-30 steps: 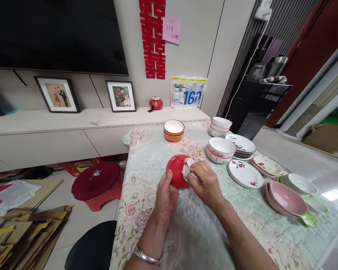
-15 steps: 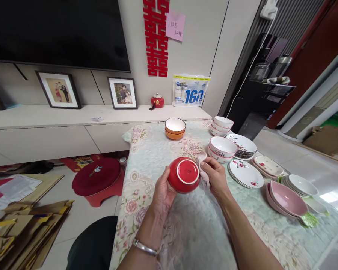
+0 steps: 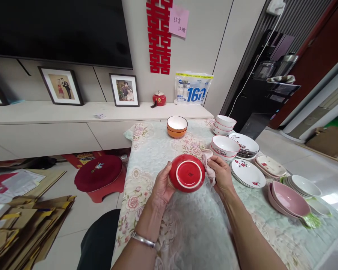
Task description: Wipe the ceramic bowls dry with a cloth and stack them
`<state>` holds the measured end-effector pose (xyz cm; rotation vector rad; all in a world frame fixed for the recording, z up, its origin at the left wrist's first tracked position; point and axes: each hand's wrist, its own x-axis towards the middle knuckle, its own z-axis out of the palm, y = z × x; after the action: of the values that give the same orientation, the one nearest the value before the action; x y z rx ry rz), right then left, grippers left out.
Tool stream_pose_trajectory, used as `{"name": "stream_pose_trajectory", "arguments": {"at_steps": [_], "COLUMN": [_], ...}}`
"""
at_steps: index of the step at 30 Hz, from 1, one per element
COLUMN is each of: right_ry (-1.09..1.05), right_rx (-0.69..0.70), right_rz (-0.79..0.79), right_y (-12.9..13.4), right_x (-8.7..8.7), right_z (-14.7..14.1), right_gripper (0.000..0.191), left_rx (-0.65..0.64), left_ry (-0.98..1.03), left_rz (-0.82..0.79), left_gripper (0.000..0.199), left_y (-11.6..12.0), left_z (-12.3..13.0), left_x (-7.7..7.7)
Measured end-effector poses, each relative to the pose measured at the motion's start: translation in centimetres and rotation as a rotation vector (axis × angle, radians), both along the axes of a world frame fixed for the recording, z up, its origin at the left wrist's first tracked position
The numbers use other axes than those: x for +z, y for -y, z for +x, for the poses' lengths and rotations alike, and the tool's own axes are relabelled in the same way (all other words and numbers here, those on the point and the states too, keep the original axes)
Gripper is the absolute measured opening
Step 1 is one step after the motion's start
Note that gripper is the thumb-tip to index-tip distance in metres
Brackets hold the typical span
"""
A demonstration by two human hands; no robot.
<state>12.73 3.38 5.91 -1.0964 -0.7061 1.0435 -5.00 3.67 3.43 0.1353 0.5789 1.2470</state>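
Note:
A red bowl (image 3: pixel 188 174) is held up over the table with its base turned toward me, showing a pale foot ring. My left hand (image 3: pixel 163 183) grips its left edge, the thumb on the outer side and the other fingers partly hidden beneath. At the bowl's right side my right hand (image 3: pixel 220 173) pinches a pale pink cloth (image 3: pixel 208 165), which touches the rim there. Beyond the bowl stand two stacked orange bowls (image 3: pixel 177 132) with white insides.
To the right sit white bowls with red rims (image 3: pixel 224 145), floral plates (image 3: pixel 248 173), a rectangular dish (image 3: pixel 270 165), pink leaf-shaped bowls (image 3: pixel 288 198) and small white bowls (image 3: pixel 305 185). A floral cloth covers the table (image 3: pixel 146 150). A red stool (image 3: pixel 100 174) stands left.
The bowl has tipped so its base faces me more fully, and it sits slightly further right in view. My right hand and the cloth have shifted a little right along its edge.

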Motion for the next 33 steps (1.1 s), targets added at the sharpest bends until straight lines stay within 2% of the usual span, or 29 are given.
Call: {"name": "stream_pose_trajectory", "arguments": {"at_steps": [2, 10, 17, 22, 27, 33], "right_ry": [0.017, 0.066, 0.049, 0.015, -0.006, -0.002], "right_rx": [0.043, 0.409, 0.571, 0.726, 0.8, 0.792], "right_rz": [-0.038, -0.184, -0.225, -0.258, -0.279, -0.281], "right_y": [-0.2, 0.1, 0.4, 0.7, 0.8, 0.8], "right_x": [-0.2, -0.7, -0.6, -1.3, -1.9, -1.7], "right_z": [0.4, 1.4, 1.8, 3.0, 3.4, 3.3], "right_gripper": [0.03, 0.035, 0.036, 0.031, 0.028, 0.029], "left_rx": [-0.05, -0.133, -0.21, -0.263, -0.317, -0.321], "left_ry": [-0.005, -0.075, -0.111, -0.155, -0.191, -0.225], "left_rz": [0.036, 0.074, 0.076, 0.145, 0.173, 0.166], "left_gripper": [0.019, 0.013, 0.013, 0.016, 0.02, 0.021], "left_y": [0.1, -0.1, -0.3, -0.2, 0.0, -0.1], "left_z": [-0.1, -0.8, -1.4, -2.2, -2.7, -2.7], "left_x": [0.1, -0.4, -0.7, -0.5, 0.0, -0.1]}}
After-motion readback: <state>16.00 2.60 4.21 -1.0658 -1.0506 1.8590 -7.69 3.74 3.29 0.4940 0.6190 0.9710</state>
